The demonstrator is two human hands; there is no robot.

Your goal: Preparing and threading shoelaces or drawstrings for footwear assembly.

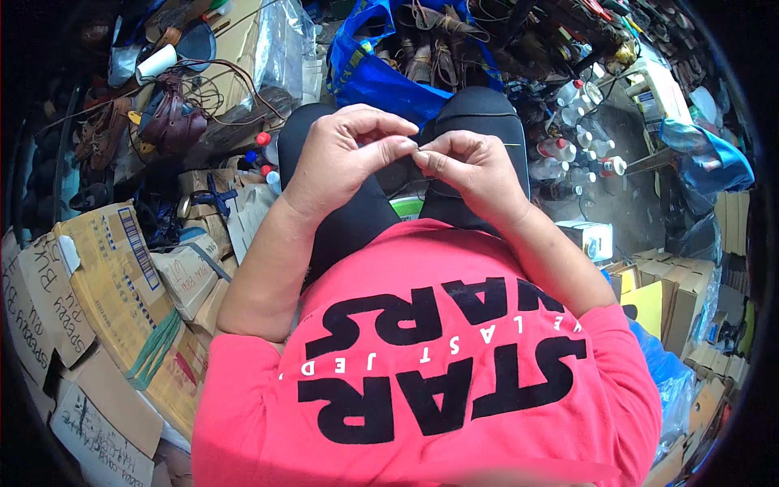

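Observation:
Above my lap, both hands are held close together with their fingertips almost touching. My left hand (pixel 345 154) has thumb and forefinger brought together in a pinch; what lies between them is too small to make out. My right hand (pixel 479 169) pinches with thumb and forefinger just to the right of it. A thin, pale needle-like rod (pixel 509 144) sticks out past the right hand's knuckles, its other end hidden by the hand. Beneath the hands are my knees in black trousers (pixel 479 122).
Beyond my knees stands a blue bag (pixel 361 77) holding brown shoes (pixel 418 61). Plastic bottles (pixel 580 146) crowd the floor at right. Cardboard boxes (pixel 105 268) are stacked at left, near a dark red leather piece (pixel 174 122) and cords. More cartons (pixel 677 292) stand at right.

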